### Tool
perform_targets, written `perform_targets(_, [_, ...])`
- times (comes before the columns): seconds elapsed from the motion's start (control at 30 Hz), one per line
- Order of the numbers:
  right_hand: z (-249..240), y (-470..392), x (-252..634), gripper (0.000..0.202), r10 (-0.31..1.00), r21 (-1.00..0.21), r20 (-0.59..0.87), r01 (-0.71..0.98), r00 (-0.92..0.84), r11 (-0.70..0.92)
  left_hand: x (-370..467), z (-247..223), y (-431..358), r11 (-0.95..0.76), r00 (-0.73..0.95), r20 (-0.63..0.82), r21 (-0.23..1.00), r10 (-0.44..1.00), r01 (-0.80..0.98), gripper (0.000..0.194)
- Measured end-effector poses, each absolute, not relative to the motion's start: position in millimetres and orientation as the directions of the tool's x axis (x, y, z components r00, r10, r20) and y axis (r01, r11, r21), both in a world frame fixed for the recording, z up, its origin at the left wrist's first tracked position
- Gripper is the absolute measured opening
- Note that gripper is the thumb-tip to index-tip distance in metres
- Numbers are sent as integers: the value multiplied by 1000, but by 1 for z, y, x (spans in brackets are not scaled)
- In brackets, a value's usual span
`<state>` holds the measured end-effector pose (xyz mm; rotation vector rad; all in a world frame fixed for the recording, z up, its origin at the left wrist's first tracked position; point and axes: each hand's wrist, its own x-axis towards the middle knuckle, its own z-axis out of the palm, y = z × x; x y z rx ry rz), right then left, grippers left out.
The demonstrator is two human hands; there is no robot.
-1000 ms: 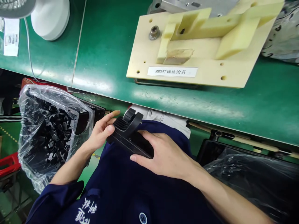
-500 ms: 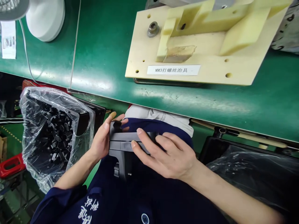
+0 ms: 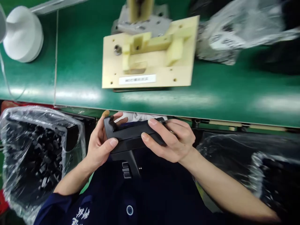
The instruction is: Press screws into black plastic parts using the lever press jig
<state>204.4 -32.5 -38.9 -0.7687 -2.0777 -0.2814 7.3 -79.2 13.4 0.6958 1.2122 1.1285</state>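
A black plastic housing with a pistol-style grip [image 3: 131,137] is held between both hands, just below the bench edge and in front of the dark blue clothing. My left hand [image 3: 99,143] is closed round its left end, the thumb pressed on the near side and fingers behind. My right hand [image 3: 174,139] grips the right end, with two fingertips lying along the front face and the others curled behind it. The grip points downward, showing a ribbed dark trigger-like piece and a small shiny metal spot.
On the green bench [image 3: 79,68] stands a cream fixture [image 3: 159,79] with raised blocks, a bolt and a label. A lined bin [image 3: 75,131] of small black parts is at left; plastic-covered black containers [image 3: 225,150] are at right. A white round object [image 3: 23,34] stands back left.
The view has shifted, showing more of the bench's right side. The black housing has tilted, its right end rising, and my left thumb now presses on its near side.
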Motion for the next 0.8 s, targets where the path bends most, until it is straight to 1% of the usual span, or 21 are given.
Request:
perform_targets(0.07, [-40, -33, 223, 19, 450, -72, 800, 680, -398, 730, 17, 16, -71, 370, 57, -369, 887, 927, -276, 61])
perform_targets(0.1, [-40, -34, 235, 22, 492, -78, 774, 711, -399, 699, 21, 17, -66, 384, 108, -368, 886, 923, -260, 63])
perform_targets(0.17, [-38, -38, 264, 26, 634, -125, 660, 773, -403, 622, 26, 19, -57, 392, 205, -351, 892, 914, -223, 64])
perform_targets(0.23, [-33, -42, 299, 25, 765, -194, 532, 828, -362, 527, 27, 20, -47, 403, 283, -344, 896, 895, -185, 58])
perform_targets(0.27, [-29, -43, 319, 21, 793, -215, 523, 851, -314, 478, 27, 20, -42, 406, 305, -346, 900, 887, -160, 54])
perform_targets(0.3, [-23, -42, 337, 17, 796, -226, 556, 877, -240, 423, 26, 21, -37, 408, 314, -352, 904, 882, -131, 50])
perform_targets(0.37, [-8, -36, 373, 13, 721, -243, 692, 931, -29, 271, 22, 20, -27, 393, 288, -359, 917, 888, -68, 46])
perform_targets(0.4, [0, -30, 388, 17, 661, -278, 744, 944, 96, 176, 20, 18, -23, 372, 256, -351, 927, 901, -39, 46])
perform_targets(0.43, [9, -21, 401, 24, 609, -347, 760, 934, 225, 88, 17, 16, -19, 344, 214, -334, 939, 918, -12, 46])
perform_targets(0.47, [19, -12, 413, 32, 568, -466, 732, 885, 376, 15, 14, 13, -16, 311, 158, -309, 950, 938, 17, 46])
perform_targets(0.5, [28, -1, 423, 38, 533, -611, 657, 791, 533, -39, 11, 10, -14, 267, 87, -271, 962, 959, 53, 47])
perform_targets(0.53, [36, 10, 432, 39, 502, -747, 547, 661, 670, -69, 8, 6, -13, 216, 5, -218, 971, 976, 105, 48])
perform_targets(0.57, [44, 22, 441, 36, 482, -851, 420, 518, 769, -84, 3, 1, -13, 164, -83, -152, 971, 985, 174, 49])
perform_targets(0.6, [49, 34, 450, 31, 469, -922, 293, 376, 834, -93, -2, -6, -14, 113, -170, -70, 959, 983, 258, 49])
perform_targets(0.67, [57, 56, 466, 28, 481, -981, 98, 167, 871, -102, -17, -22, -19, 39, -283, 96, 899, 954, 437, 50])
perform_targets(0.7, [58, 65, 472, 29, 520, -987, 28, 106, 854, -120, -26, -31, -21, 16, -307, 165, 859, 937, 512, 51])
perform_targets(0.77, [60, 85, 482, 26, 601, -988, -83, 13, 795, -153, -45, -53, -25, -4, -302, 236, 793, 924, 609, 53])
perform_targets(0.8, [60, 94, 485, 26, 642, -985, -117, -8, 758, -170, -54, -64, -26, -8, -312, 270, 767, 911, 641, 53])
